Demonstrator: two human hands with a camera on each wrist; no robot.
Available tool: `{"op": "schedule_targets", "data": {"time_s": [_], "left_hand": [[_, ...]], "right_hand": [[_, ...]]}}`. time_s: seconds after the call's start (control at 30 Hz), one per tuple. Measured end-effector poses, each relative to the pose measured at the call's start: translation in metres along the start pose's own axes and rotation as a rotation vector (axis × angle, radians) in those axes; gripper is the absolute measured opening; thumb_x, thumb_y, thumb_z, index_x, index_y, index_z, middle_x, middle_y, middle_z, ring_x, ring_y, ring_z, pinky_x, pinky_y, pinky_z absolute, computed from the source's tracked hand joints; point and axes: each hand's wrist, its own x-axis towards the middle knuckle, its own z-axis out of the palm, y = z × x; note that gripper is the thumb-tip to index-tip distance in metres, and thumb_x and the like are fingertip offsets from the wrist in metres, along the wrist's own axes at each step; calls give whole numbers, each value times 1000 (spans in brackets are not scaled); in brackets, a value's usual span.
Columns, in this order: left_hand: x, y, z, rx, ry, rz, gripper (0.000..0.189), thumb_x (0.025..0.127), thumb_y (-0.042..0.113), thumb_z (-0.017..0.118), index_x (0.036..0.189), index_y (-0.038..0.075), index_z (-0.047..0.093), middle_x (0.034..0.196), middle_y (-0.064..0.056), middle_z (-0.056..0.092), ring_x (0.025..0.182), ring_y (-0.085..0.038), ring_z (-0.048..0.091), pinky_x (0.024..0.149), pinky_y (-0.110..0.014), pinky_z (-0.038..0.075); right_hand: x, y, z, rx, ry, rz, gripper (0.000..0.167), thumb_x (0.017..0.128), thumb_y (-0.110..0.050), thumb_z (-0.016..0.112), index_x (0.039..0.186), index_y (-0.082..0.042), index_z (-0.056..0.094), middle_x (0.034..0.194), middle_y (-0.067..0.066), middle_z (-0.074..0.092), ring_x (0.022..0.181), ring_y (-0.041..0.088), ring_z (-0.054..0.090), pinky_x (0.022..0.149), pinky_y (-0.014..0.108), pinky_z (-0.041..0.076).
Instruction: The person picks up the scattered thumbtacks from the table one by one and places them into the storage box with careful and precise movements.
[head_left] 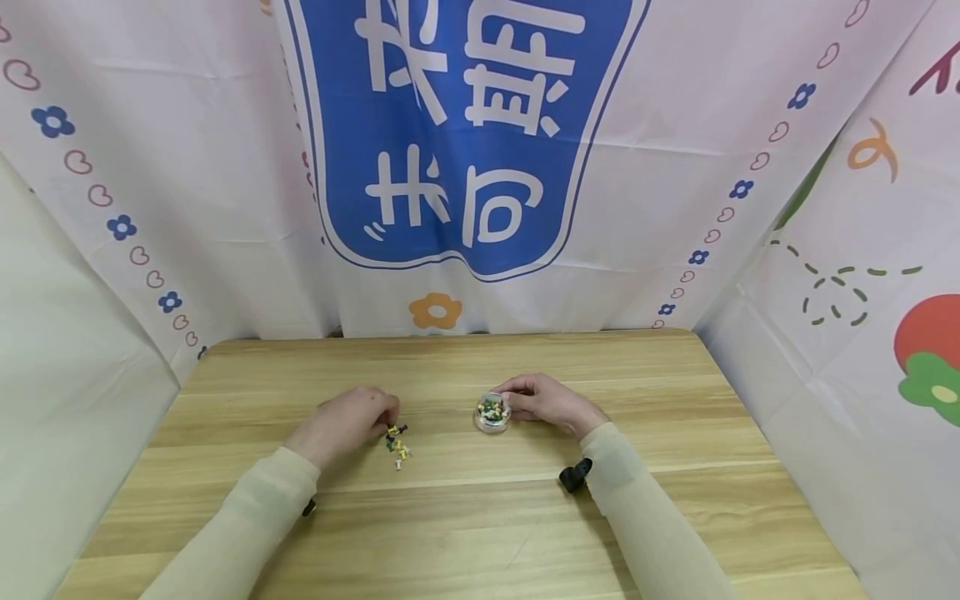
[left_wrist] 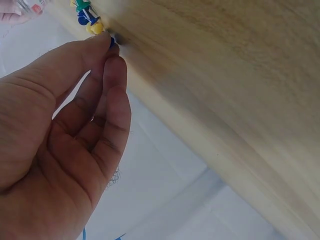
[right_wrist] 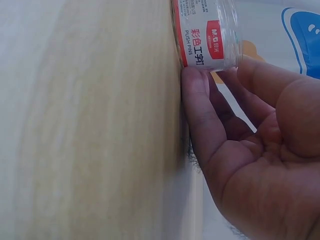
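Note:
Between the thumb and fingertips of my left hand is a blue push pin, mostly covered by the fingers. Just beside that hand, a small loose pile of push pins lies on the table, in yellow, blue, green and white. A round clear jar stands on the table to the right of the pile, with many colored pins inside and no lid on it. My right hand holds the jar by its right side. Its red and white label reads "PUSH PINS" in the right wrist view.
The wooden table ends at a printed cloth hanging along its back. More cloth hangs at the left and right sides. A black wrist device sits at the right sleeve.

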Motion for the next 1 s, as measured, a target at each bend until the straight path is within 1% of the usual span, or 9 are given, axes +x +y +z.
{"op": "schedule_targets", "data": {"time_s": [0.13, 0.23, 0.3, 0.57, 0.77, 1.0], "left_hand": [[3, 1, 0, -17, 25, -8, 20, 102, -3, 84, 98, 15, 78, 95, 4, 80, 88, -7, 67, 82, -34, 63], [6, 5, 0, -29, 46, -15, 19, 104, -2, 83, 99, 16, 79, 96, 5, 81, 89, -6, 69, 83, -35, 65], [9, 9, -1, -32, 49, -22, 18, 106, -1, 82, 100, 16, 78, 95, 6, 80, 88, -6, 68, 83, -35, 65], [31, 30, -5, -24, 27, -69, 11, 107, 8, 85, 104, 15, 78, 92, 5, 74, 84, -9, 63, 79, -33, 59], [45, 46, -6, -47, 48, -58, 8, 109, 7, 83, 108, 14, 80, 98, 4, 79, 88, -10, 66, 83, -34, 63], [57, 65, -4, -68, 62, -47, 8, 109, 6, 83, 111, 14, 82, 104, 2, 83, 94, -11, 72, 90, -37, 67]], "right_hand": [[0, 0, 0, 0, 0, 3, 35, 123, -8, 59, 155, -1, 73, 163, 24, 67, 141, 27, 75, 117, 37, 66], [0, 0, 0, 3, -2, 6, 36, 123, -8, 59, 155, -1, 73, 163, 24, 67, 141, 27, 75, 117, 37, 66], [0, 0, 0, 6, -3, 7, 36, 123, -8, 59, 155, -1, 73, 163, 24, 67, 141, 27, 75, 117, 37, 66], [1, 0, -1, 11, -4, 4, 36, 123, -7, 58, 155, 1, 72, 164, 24, 67, 142, 27, 74, 117, 36, 66], [1, 0, 0, 9, -2, 7, 36, 123, -9, 59, 155, 0, 72, 164, 24, 67, 142, 27, 74, 117, 36, 66], [1, 0, -1, 6, -4, 8, 36, 123, -9, 59, 155, -1, 73, 164, 23, 67, 141, 25, 74, 118, 36, 66]]}}
